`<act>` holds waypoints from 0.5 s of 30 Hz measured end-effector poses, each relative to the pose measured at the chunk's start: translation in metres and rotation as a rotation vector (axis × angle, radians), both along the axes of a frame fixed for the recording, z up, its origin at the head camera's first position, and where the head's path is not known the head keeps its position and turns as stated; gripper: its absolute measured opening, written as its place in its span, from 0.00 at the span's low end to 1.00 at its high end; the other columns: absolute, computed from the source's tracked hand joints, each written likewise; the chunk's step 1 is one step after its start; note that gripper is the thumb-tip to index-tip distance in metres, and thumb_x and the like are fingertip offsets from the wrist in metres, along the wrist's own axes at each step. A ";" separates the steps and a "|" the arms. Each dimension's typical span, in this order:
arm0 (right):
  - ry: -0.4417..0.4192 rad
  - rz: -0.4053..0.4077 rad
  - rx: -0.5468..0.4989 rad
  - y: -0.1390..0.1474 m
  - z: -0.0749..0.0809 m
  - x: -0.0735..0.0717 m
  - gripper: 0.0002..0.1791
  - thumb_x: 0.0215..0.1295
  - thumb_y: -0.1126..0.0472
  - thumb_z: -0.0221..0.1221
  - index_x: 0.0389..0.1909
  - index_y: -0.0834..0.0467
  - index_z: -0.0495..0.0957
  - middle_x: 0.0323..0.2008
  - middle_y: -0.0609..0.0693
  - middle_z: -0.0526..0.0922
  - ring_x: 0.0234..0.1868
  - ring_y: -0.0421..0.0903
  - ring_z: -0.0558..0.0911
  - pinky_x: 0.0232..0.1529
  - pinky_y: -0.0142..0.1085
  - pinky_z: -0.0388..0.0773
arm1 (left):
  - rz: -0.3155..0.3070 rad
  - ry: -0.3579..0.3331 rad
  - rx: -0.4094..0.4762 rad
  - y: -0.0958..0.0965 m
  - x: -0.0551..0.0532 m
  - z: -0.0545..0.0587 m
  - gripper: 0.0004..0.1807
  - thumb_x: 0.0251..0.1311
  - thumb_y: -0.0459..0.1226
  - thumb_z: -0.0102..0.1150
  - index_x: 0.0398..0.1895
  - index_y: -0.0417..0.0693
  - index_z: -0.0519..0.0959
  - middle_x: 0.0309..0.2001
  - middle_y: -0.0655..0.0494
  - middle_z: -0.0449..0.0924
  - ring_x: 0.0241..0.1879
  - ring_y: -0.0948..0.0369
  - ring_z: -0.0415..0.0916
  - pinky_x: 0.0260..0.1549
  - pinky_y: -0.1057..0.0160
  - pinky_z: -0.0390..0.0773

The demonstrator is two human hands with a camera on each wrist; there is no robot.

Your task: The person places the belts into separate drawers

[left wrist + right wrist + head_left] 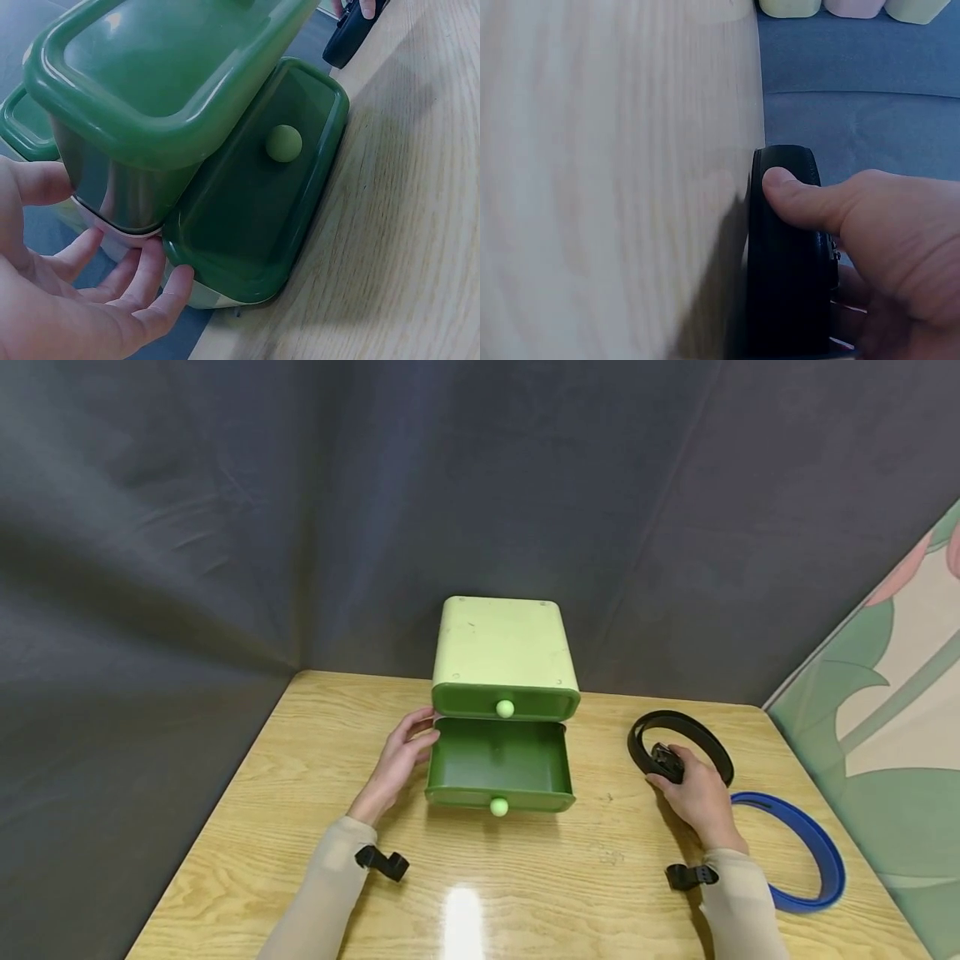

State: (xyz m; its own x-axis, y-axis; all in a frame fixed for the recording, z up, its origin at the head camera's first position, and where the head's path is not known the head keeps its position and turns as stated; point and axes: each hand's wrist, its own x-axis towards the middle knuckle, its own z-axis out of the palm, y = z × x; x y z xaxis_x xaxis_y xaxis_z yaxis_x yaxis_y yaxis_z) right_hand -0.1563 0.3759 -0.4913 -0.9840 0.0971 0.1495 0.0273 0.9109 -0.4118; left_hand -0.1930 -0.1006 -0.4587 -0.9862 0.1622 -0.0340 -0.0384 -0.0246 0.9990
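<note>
A small cabinet with a pale yellow-green top (502, 639) stands at the back middle. Its upper drawer (465, 702) is in. Below it, the middle drawer (459, 797) is pulled out, its green inside showing. The left wrist view also shows a lowest drawer (240, 217), pushed in. My left hand (393, 768) is at the cabinet's left side, fingers spread and fingertips touching it beside the pulled-out drawer. On the right, my right hand (701, 797) grips a coiled black belt (636, 745) near its buckle (666, 762), thumb on the strap's outer face (787, 277).
A looped blue belt (828, 860) lies at the right, beside and partly behind my right forearm. Dark cloth (480, 485) hangs behind and to the left of the wooden table (285, 793). A flower-patterned panel (862, 710) borders the right side.
</note>
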 end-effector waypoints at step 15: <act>0.002 0.016 0.017 0.002 0.000 0.000 0.39 0.71 0.54 0.70 0.73 0.72 0.68 0.51 0.80 0.83 0.44 0.75 0.85 0.42 0.66 0.82 | -0.016 -0.004 0.013 -0.002 0.000 0.001 0.30 0.78 0.37 0.53 0.80 0.44 0.64 0.79 0.40 0.64 0.77 0.44 0.64 0.73 0.40 0.71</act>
